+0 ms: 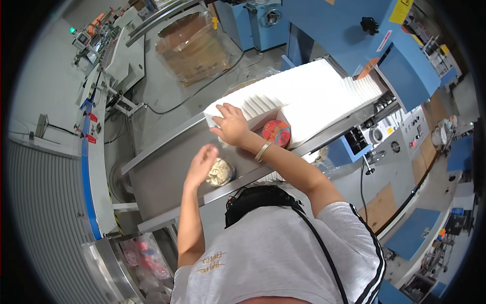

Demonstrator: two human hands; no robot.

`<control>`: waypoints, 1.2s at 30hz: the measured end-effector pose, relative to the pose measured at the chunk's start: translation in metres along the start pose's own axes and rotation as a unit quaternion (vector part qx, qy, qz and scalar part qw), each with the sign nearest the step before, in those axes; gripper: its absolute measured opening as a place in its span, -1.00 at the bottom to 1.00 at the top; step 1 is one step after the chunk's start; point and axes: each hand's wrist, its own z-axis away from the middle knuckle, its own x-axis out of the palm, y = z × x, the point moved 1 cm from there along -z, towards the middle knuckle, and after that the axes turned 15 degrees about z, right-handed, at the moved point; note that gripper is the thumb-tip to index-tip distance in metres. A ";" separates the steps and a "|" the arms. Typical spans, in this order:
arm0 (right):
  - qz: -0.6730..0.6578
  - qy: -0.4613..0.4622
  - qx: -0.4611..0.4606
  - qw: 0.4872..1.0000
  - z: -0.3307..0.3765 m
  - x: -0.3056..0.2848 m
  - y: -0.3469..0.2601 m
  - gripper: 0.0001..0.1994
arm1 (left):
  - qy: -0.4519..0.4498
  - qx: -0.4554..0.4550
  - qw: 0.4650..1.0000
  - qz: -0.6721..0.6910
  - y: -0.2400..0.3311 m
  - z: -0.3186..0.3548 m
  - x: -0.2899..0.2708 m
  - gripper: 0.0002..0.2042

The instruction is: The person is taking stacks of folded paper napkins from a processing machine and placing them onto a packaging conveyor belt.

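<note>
My right hand (232, 125) reaches over the metal worktable, its fingers spread against the near left end of a long row of white sheets (314, 96). Those sheets look like paper or thin foam. Close to my right wrist, a round red patterned tin or lid (277, 133) rests against the white row. My left hand (202, 164) is raised, slightly blurred, with its fingers stretched out and apparently nothing in them. Just right of it stands a round container (220, 172) with a crinkled, pale gold top; whether my left hand touches it I cannot tell.
The metal worktable (167, 167) has a raised rim. A blue machine (344, 35) stands over the row's far right end. Beyond the table is a large plastic-lined carton (192, 48). Pink items in clear bags (147, 256) lie in a metal bin at lower left.
</note>
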 end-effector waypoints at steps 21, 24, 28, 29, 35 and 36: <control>0.063 0.024 0.206 0.976 0.026 -0.141 0.206 -0.79 | 0.065 -0.080 0.962 0.252 0.009 -0.108 0.038 -0.25; 0.116 0.035 0.240 0.963 0.020 -0.143 0.253 -0.81 | 0.067 -0.082 0.968 0.227 0.035 -0.091 0.059 -0.18; 0.153 0.009 0.273 0.950 0.010 -0.123 0.299 -0.82 | 0.072 -0.085 0.967 0.230 0.022 -0.097 0.049 -0.15; 0.156 -0.017 0.292 0.943 0.006 -0.120 0.300 -0.81 | 0.097 -0.093 0.964 0.231 0.019 -0.096 0.046 -0.15; 0.128 -0.101 0.373 0.914 -0.008 -0.120 0.293 -0.77 | 0.090 -0.026 0.965 0.244 0.015 -0.092 0.040 -0.20; 0.128 -0.101 0.372 0.914 -0.008 -0.120 0.295 -0.77 | 0.091 -0.026 0.965 0.245 0.013 -0.092 0.039 -0.20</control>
